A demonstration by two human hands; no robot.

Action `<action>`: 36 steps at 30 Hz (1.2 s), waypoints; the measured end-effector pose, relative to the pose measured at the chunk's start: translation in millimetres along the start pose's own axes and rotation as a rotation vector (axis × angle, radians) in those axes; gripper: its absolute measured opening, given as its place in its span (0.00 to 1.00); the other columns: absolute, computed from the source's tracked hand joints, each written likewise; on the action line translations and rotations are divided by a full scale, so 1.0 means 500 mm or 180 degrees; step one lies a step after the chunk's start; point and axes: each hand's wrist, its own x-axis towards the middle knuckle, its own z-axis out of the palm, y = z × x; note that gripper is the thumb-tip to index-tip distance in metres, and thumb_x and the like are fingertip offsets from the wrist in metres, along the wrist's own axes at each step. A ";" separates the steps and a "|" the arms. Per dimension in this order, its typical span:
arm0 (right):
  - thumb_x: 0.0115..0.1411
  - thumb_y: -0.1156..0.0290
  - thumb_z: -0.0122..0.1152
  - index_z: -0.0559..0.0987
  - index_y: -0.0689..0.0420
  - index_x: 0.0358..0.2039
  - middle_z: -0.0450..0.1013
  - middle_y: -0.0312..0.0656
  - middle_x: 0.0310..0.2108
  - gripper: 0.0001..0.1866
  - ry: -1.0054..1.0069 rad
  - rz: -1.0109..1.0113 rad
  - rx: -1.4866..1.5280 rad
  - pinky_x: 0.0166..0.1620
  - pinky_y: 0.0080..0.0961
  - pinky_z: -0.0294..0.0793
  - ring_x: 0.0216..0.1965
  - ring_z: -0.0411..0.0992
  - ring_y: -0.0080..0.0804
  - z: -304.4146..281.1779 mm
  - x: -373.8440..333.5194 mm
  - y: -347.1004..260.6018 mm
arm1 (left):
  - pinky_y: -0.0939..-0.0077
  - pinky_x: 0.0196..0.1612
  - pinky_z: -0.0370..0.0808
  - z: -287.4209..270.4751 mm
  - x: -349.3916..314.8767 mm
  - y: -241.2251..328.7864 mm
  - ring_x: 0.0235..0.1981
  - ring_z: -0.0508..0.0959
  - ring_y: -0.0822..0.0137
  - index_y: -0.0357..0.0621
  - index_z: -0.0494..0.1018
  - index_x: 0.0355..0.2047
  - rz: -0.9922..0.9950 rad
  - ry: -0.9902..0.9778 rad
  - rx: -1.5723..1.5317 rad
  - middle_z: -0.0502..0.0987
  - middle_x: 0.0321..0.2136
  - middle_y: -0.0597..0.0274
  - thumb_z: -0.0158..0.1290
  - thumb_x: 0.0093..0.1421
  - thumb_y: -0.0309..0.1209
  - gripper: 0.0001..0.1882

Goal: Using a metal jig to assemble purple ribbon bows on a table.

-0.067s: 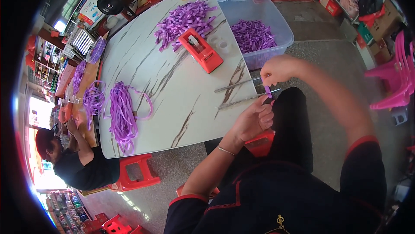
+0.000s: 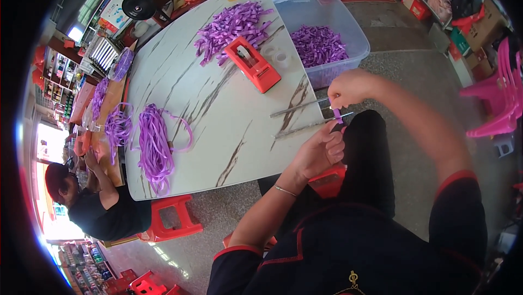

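My right hand (image 2: 348, 89) is closed, its fingers pinched on a short piece of purple ribbon (image 2: 338, 115) just past the table's right edge. Below it, my left hand (image 2: 324, 150) has curled fingers, with thumb and forefinger closed on the ribbon's lower end. The ribbon lies at a thin metal rod (image 2: 345, 115); whether it wraps fully round cannot be made out. Another metal rod (image 2: 294, 109) runs from the tabletop toward my right hand. A heap of folded purple ribbon pieces (image 2: 234, 26) lies at the table's far side, beside a red tape dispenser (image 2: 253, 65).
A marble-patterned table (image 2: 218, 109) carries a bundle of long purple ribbon (image 2: 154, 148). Beyond its right edge stands a clear plastic bin (image 2: 348, 28) holding purple ribbon pieces. At left, a co-worker (image 2: 103, 202) sits by a red stool (image 2: 173, 218). Pink chairs (image 2: 498, 96) stand at right.
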 end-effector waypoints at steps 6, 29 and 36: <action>0.46 0.58 0.57 0.80 0.50 0.25 0.76 0.35 0.25 0.11 0.0243 -0.0054 -0.0449 0.31 0.33 0.71 0.30 0.74 0.35 0.008 0.004 -0.017 | 0.82 0.27 0.58 0.003 -0.002 -0.001 0.21 0.55 0.76 0.50 0.62 0.48 0.0015 0.0029 0.0001 0.52 0.18 0.72 0.41 0.58 0.28 0.17; 0.43 0.46 0.61 0.76 0.54 0.16 0.72 0.37 0.18 0.22 0.0740 0.0523 -0.0342 0.26 0.30 0.69 0.23 0.72 0.31 0.031 -0.003 0.029 | 0.82 0.26 0.57 0.002 -0.004 0.001 0.20 0.55 0.76 0.50 0.63 0.48 0.0041 0.0033 -0.0067 0.51 0.17 0.72 0.41 0.58 0.27 0.17; 0.58 0.58 0.51 0.70 0.49 0.25 0.62 0.24 0.18 0.10 0.0515 -0.0069 0.5781 0.19 0.12 0.56 0.16 0.57 0.12 0.285 0.071 0.145 | 0.82 0.26 0.57 0.009 0.003 -0.005 0.20 0.55 0.75 0.50 0.62 0.50 0.0023 0.0101 -0.0009 0.52 0.17 0.72 0.40 0.57 0.27 0.19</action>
